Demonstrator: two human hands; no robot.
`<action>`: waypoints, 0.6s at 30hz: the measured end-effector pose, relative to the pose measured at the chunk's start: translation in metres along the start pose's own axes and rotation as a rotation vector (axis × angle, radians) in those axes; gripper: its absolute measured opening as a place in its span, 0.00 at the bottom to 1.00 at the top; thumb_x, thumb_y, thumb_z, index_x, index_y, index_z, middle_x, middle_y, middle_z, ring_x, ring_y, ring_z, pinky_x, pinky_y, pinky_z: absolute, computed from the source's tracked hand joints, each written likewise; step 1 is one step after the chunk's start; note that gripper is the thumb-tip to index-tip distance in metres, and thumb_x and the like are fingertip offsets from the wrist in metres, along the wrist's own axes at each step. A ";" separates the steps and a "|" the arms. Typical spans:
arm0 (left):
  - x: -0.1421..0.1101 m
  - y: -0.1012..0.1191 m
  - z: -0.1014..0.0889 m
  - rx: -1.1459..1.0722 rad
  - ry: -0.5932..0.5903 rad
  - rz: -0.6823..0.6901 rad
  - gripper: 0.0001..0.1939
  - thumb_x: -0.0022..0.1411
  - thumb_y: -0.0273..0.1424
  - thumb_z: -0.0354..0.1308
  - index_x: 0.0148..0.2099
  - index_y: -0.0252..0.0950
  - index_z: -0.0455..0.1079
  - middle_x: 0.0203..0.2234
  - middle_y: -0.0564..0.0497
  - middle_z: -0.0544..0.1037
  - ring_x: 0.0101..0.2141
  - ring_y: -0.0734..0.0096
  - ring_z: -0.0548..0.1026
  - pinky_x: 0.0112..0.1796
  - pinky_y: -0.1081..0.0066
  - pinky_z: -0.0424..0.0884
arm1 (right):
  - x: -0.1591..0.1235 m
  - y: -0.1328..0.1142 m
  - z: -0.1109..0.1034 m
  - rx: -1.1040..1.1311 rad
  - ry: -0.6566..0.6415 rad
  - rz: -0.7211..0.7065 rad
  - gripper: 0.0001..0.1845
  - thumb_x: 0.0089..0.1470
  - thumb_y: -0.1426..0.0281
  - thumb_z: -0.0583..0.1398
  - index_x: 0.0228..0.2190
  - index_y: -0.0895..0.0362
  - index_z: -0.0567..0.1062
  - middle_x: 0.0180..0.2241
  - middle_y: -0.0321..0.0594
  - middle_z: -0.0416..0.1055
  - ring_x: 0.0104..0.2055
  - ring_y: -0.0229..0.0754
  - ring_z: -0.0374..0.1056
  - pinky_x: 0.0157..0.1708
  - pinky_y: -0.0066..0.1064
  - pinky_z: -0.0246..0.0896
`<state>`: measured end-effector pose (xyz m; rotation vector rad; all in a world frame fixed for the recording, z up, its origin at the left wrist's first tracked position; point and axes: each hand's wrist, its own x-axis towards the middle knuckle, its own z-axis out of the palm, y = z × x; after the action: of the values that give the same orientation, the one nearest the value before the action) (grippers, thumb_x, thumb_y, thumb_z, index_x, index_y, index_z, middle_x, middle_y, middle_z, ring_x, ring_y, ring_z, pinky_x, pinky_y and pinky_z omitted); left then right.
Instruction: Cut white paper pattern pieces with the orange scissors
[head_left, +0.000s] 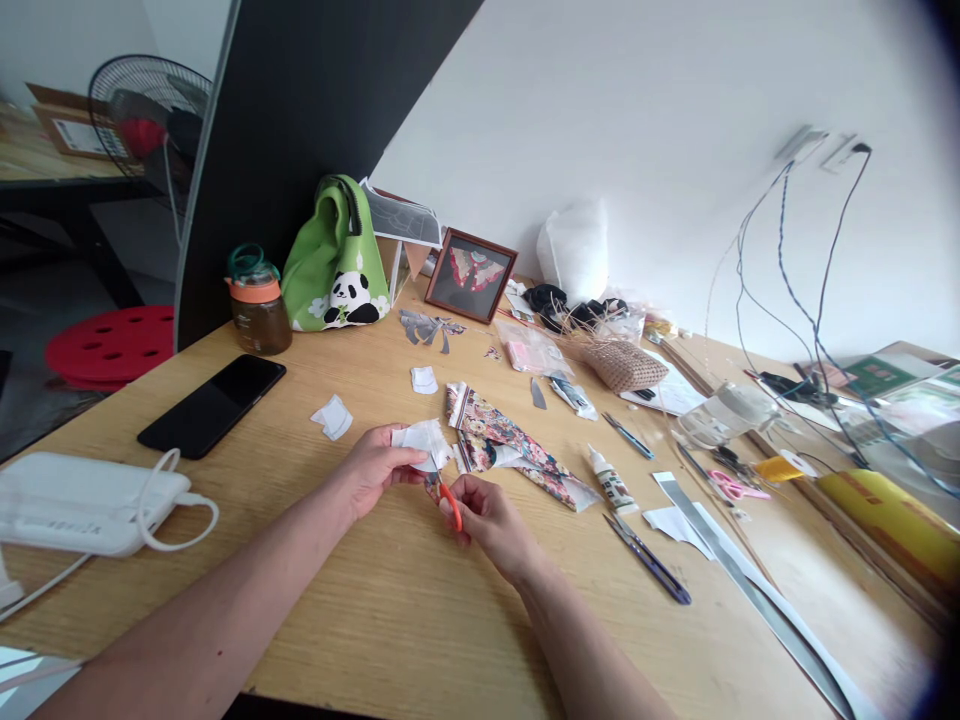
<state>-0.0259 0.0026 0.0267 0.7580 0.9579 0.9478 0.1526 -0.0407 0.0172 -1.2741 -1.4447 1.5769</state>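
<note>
My left hand pinches a small white piece of fabric with a frayed right edge, held just above the table. Orange-handled scissors are in my right hand, their blades at the lower edge of that piece. A bit of patterned cloth shows beneath it, close to the blades. Just beyond my hands lies a flowered strip of fabric, partly folded with its white back showing. Two small white cut pieces rest nearby, one piece to the left and another piece farther back.
A black phone, a white power bank and a drink bottle stand left. On the right lie a glue tube, thread snips and a grey strip. A framed butterfly and green panda bag are behind.
</note>
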 end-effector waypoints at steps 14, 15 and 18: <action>-0.004 0.003 0.003 -0.005 -0.018 -0.003 0.16 0.39 0.25 0.68 0.34 0.30 0.72 0.26 0.48 0.78 0.24 0.74 0.74 0.27 0.73 0.70 | -0.002 -0.003 0.000 0.042 -0.043 0.008 0.24 0.43 0.51 0.65 0.23 0.58 0.65 0.18 0.30 0.61 0.17 0.29 0.52 0.17 0.24 0.43; -0.004 0.003 0.003 -0.005 -0.018 -0.005 0.16 0.39 0.25 0.68 0.34 0.30 0.72 0.26 0.48 0.78 0.24 0.73 0.74 0.27 0.73 0.70 | -0.003 -0.003 0.000 0.045 -0.044 0.010 0.24 0.43 0.51 0.65 0.23 0.58 0.65 0.18 0.30 0.62 0.17 0.29 0.52 0.17 0.24 0.43; -0.004 0.003 0.004 -0.002 -0.018 -0.008 0.16 0.39 0.25 0.67 0.34 0.30 0.71 0.26 0.48 0.78 0.25 0.73 0.74 0.27 0.73 0.70 | -0.003 -0.004 0.001 0.051 -0.040 0.005 0.24 0.43 0.51 0.65 0.23 0.58 0.65 0.19 0.30 0.62 0.17 0.29 0.52 0.17 0.24 0.43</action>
<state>-0.0242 0.0000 0.0323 0.7594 0.9433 0.9333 0.1524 -0.0428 0.0220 -1.2241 -1.4171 1.6406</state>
